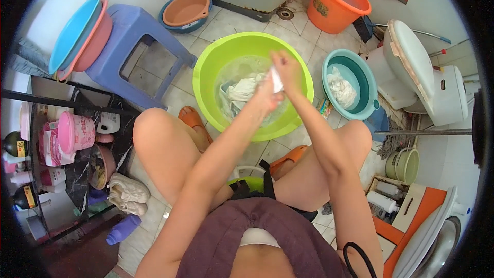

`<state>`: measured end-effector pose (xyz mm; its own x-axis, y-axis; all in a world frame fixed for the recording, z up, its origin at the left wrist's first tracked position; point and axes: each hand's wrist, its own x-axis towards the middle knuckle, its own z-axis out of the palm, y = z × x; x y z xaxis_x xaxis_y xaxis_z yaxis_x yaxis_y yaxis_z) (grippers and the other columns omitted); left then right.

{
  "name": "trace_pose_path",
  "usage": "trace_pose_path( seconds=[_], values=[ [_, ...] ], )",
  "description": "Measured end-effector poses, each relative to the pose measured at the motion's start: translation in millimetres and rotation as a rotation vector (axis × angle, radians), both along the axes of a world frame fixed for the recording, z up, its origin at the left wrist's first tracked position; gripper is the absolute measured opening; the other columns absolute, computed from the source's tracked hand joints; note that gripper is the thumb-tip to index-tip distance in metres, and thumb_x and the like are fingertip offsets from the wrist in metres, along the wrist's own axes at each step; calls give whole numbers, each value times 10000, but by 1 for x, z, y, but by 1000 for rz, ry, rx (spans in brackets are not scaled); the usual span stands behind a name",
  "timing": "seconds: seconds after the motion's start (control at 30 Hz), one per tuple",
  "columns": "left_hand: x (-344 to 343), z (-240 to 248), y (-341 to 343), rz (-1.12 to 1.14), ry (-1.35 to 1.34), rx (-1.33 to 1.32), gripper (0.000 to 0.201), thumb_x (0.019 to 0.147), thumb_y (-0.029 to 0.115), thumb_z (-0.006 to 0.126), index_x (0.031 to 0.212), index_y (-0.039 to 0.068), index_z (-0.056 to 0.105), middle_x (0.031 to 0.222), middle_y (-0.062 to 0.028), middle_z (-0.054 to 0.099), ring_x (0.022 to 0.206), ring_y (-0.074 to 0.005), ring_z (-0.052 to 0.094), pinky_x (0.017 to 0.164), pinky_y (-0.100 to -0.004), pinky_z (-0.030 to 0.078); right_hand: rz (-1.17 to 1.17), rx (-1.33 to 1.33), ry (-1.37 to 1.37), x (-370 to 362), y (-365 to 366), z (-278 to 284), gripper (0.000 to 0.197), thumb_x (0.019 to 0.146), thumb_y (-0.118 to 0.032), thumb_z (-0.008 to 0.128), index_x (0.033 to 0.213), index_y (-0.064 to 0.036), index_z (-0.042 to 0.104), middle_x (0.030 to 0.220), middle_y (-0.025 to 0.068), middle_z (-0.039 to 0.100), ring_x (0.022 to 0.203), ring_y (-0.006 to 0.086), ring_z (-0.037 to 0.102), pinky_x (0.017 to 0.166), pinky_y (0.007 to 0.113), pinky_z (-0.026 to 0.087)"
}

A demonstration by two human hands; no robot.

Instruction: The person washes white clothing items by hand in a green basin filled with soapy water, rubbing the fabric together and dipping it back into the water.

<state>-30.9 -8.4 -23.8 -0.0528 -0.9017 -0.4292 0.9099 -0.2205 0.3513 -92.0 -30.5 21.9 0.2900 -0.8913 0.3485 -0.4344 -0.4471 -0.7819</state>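
Observation:
Over the right side of a large lime-green basin (205,98), my two hands are close together with a small piece of white cloth (277,80) between them. My left hand (268,95) is closed around the lower part of the cloth. Just above it, my right hand (286,72) is closed at the cloth's upper end, its fingers somewhat blurred. Below them the basin holds cloudy, sudsy water and a bunched white cloth (243,89) with greyish parts, partly under the surface.
Right of the basin stands a teal basin (371,83) with white cloth (341,90) in water. An orange bucket (337,5) is behind it, near the toilet (411,62). A blue stool (121,46) carries stacked basins (77,33) at left. White shoes (128,194) lie beside a shelf.

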Motion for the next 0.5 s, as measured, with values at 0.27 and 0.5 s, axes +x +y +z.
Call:
trace_pose_path(
  seconds=[0.27, 0.5],
  values=[
    [9, -9, -5, 57, 11, 150, 190, 841, 342, 463, 823, 160, 514, 756, -19, 550, 672, -163, 538, 566, -348, 452, -155, 269, 121, -6, -17, -5, 329, 816, -344, 468, 673, -66, 567, 582, 179, 526, 525, 334, 528, 534, 408, 416],
    [-2, -10, -6, -8, -167, 191, 216, 865, 316, 408, 745, 148, 472, 594, 15, 475, 490, -159, 472, 478, -331, 409, -125, 177, 257, 6, 1, -14, 351, 817, -355, 421, 721, -60, 584, 632, 200, 548, 618, 376, 545, 618, 458, 421]
  ],
)
